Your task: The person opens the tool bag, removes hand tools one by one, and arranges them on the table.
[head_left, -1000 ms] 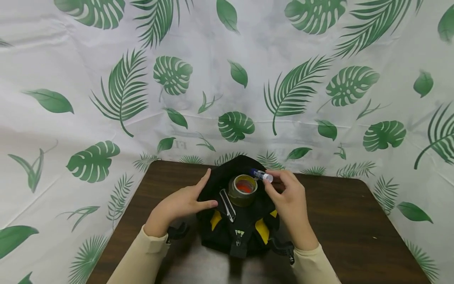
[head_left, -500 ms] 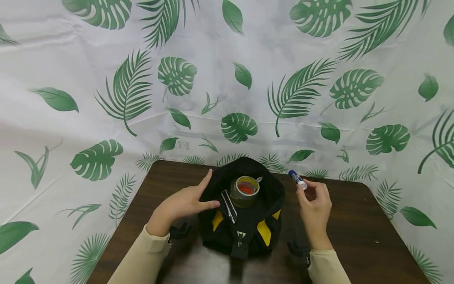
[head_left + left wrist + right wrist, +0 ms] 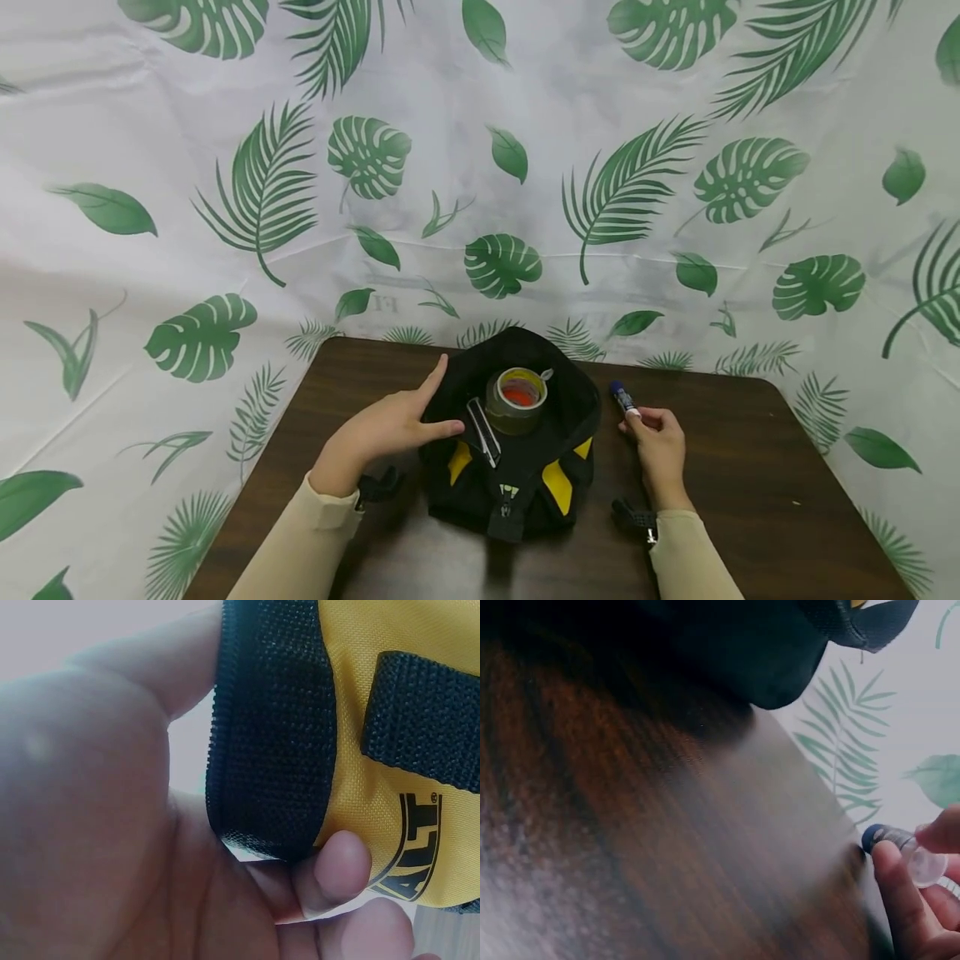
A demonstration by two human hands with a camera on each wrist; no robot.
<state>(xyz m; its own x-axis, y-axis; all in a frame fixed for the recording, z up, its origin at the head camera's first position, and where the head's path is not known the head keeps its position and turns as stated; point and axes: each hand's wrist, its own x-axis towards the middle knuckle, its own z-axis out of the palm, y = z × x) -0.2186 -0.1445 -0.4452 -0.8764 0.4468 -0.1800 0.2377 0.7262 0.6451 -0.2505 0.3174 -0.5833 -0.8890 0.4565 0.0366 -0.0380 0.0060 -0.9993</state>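
Note:
A black tool bag (image 3: 457,504) with yellow patches sits open in the middle of the table. My left hand (image 3: 378,433) grips its left edge, thumb on the inner side; in the left wrist view, curled fingertips (image 3: 343,866) reach round the black zip edge to the yellow fabric (image 3: 360,795). Right of the bag, my right hand (image 3: 658,450) pinches a small glue stick (image 3: 624,398) by its white end, blue end pointing away, low over the table. A tape roll (image 3: 513,417) and a slim black-and-silver utility knife (image 3: 483,432) show in the bag's mouth.
The dark wooden table (image 3: 750,483) reaches back to a white cloth (image 3: 435,208) printed with green leaves. A zip pull and black strap end (image 3: 506,521) hang at the bag's front. Dark wrist mounts (image 3: 633,515) sit beneath both wrists.
My right hand has carried the glue stick from over the bag's right edge out to the right, then lowered it toward the table. The left hand has stayed at the bag's edge.

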